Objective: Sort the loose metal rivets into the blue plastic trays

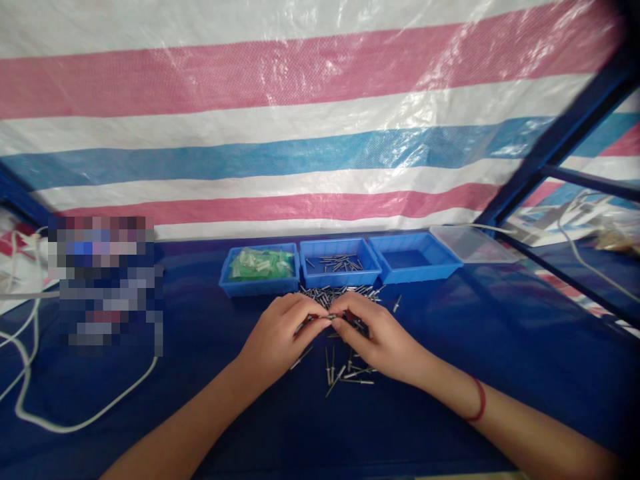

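Pinching what looks like a thin metal rivet (331, 317) btwn both hands, L hand (286, 325) & R hand (379, 333) fingers closed on it, over the rivet pile (324, 294) on the worktop (450, 333). Prob light, stiff, kinda slick; imo grip it mid-length, thumb vs index.

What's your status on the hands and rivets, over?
Left hand and right hand: fingertips meeting at a thin metal piece. Loose rivets crowd around both. Blue bins stand just beyond.
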A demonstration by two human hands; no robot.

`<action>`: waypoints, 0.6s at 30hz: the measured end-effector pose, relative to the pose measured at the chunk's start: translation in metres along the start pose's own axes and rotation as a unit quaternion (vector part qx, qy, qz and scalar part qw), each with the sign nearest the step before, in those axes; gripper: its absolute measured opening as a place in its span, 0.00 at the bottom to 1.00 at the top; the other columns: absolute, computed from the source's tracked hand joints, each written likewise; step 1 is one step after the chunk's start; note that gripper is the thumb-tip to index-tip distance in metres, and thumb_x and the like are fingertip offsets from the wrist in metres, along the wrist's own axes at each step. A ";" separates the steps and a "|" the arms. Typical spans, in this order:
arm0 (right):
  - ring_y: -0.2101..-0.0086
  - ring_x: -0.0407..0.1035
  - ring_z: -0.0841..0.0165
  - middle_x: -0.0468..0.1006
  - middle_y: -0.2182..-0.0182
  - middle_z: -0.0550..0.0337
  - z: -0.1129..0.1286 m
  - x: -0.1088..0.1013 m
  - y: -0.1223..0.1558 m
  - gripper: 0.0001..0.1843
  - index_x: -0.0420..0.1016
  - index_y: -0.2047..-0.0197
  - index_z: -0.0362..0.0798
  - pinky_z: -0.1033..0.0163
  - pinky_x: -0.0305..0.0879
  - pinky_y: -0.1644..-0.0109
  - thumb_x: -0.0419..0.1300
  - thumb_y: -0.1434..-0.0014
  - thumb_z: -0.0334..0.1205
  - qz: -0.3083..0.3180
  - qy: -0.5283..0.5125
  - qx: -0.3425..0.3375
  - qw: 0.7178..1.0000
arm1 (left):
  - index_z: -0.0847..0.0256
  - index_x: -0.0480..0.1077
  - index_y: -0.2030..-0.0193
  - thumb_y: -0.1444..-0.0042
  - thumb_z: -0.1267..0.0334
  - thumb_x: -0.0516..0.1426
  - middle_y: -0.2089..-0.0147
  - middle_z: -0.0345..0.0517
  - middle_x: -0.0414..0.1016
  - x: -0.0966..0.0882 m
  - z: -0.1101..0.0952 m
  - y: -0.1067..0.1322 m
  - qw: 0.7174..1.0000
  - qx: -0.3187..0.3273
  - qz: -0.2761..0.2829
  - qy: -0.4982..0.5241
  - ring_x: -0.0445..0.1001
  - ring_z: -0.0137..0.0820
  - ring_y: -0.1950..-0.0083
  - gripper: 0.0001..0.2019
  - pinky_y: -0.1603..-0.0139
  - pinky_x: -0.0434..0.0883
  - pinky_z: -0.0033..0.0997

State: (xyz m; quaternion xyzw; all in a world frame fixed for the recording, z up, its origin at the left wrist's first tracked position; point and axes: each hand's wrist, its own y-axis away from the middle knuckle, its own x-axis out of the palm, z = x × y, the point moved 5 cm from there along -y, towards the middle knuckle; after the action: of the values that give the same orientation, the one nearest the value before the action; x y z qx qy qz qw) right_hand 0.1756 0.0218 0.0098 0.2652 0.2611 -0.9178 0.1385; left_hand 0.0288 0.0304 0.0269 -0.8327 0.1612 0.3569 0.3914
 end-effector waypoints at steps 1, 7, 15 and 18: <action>0.64 0.65 0.69 0.71 0.68 0.58 0.000 0.000 0.000 0.04 0.68 0.62 0.48 0.63 0.62 0.59 0.53 0.37 0.33 0.001 -0.002 -0.001 1.000 | 0.60 0.70 0.63 0.39 0.65 0.57 0.64 0.42 0.76 -0.001 -0.001 0.000 1.000 0.005 -0.006 -0.002 0.73 0.31 0.61 0.03 0.58 0.67 0.31; 0.68 0.65 0.70 0.70 0.70 0.61 -0.005 -0.005 0.000 0.02 0.68 0.65 0.48 0.64 0.62 0.63 0.56 0.39 0.33 -0.050 -0.005 0.010 0.999 | 0.59 0.71 0.62 0.39 0.66 0.56 0.63 0.43 0.76 -0.004 -0.001 -0.001 0.999 0.015 -0.023 -0.020 0.73 0.31 0.60 0.03 0.57 0.68 0.31; 0.65 0.68 0.68 0.73 0.67 0.59 0.011 -0.013 0.006 0.07 0.68 0.59 0.49 0.62 0.66 0.62 0.60 0.42 0.36 -0.067 0.019 -0.055 0.996 | 0.59 0.71 0.59 0.37 0.67 0.53 0.60 0.45 0.75 -0.002 0.005 0.000 0.999 -0.044 0.006 0.024 0.74 0.31 0.58 0.06 0.55 0.69 0.30; 0.64 0.70 0.68 0.75 0.66 0.57 0.019 -0.013 0.006 0.07 0.70 0.57 0.50 0.61 0.67 0.60 0.56 0.40 0.34 -0.049 0.006 -0.089 0.995 | 0.59 0.71 0.60 0.36 0.66 0.51 0.61 0.44 0.75 0.001 0.005 -0.001 0.997 -0.054 0.039 0.044 0.73 0.31 0.58 0.07 0.55 0.69 0.30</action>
State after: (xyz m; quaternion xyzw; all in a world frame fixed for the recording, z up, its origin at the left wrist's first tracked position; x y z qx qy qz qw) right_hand 0.1807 0.0074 0.0283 0.2439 0.3552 -0.8951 0.1145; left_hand 0.0276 0.0345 0.0247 -0.8603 0.1915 0.3434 0.3245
